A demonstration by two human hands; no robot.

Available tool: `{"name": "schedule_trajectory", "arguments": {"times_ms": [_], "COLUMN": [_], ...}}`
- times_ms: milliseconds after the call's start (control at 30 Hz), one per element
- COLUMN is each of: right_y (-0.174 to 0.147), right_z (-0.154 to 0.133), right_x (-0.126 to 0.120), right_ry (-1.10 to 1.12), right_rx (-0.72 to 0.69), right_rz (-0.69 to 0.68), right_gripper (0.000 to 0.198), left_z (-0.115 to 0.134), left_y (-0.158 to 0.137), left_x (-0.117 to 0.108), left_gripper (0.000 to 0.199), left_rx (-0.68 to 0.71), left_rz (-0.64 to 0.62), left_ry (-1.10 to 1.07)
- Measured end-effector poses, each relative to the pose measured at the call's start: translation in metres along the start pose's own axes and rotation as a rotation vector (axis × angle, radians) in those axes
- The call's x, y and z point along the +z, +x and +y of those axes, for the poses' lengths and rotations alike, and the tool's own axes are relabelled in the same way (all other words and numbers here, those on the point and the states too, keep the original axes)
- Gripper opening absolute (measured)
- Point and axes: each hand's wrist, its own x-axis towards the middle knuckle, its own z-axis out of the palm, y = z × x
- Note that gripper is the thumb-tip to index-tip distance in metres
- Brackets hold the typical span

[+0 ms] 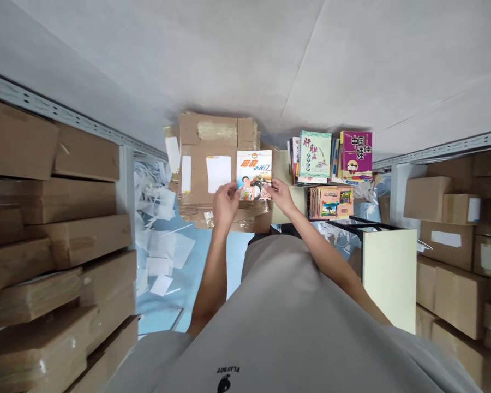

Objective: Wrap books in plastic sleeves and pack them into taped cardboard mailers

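A book (254, 173) with a white cover, orange and blue lettering and food pictures is held by its lower corners. My left hand (226, 202) grips its lower left corner, fingers closed on the edge. At the lower right corner, my right hand (281, 195) pinches the other side. Below and behind the book lies a stack of flattened cardboard (192, 136) with white paper labels. To the right stand piles of books: one topped by a pale green book (315, 155), one by a purple book (355, 154), and nearer me a peach-coloured book (336, 203).
Cardboard boxes fill a shelf rack (126, 185) on the left and another rack (399, 191) on the right. Loose white papers (159, 262) litter the blue floor. A pale panel (388, 273) stands at my right side. Behind the books rises a grey wall (245, 54).
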Motion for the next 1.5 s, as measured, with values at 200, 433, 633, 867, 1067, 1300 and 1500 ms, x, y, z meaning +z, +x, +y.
{"name": "schedule_trajectory", "arguments": {"times_ms": [200,433,633,867,1067,1300,1500], "right_y": [-0.070,-0.191,-0.288,-0.410,-0.527,-0.609,-0.609], "right_z": [-0.028,-0.015,0.029,0.101,0.159,0.193,0.213], "right_x": [-0.074,-0.178,-0.243,-0.335,-0.419,-0.477,-0.495], "right_ry": [0.062,0.208,0.361,0.501,0.542,0.614,0.659], "right_rx": [-0.008,0.033,-0.020,-0.150,-0.144,-0.136,-0.114], "right_rz": [0.195,0.618,0.854,1.096,1.201,1.278,1.319], "right_gripper": [0.065,0.062,0.062,0.061,0.062,0.063,0.066], "left_z": [0.046,0.111,0.160,0.208,0.230,0.262,0.286], "left_y": [-0.020,-0.051,-0.117,-0.257,-0.399,-0.487,-0.515], "left_x": [0.058,0.141,0.226,0.370,0.468,0.517,0.532], "left_gripper": [0.073,0.079,0.078,0.068,0.070,0.067,0.065], "left_rx": [-0.043,-0.209,-0.228,-0.178,-0.246,-0.152,-0.082], "left_rz": [-0.183,-0.931,-1.186,-1.361,-1.492,-1.585,-1.619], "left_ry": [-0.293,-0.537,-0.412,-0.208,-0.160,-0.012,-0.023]}}
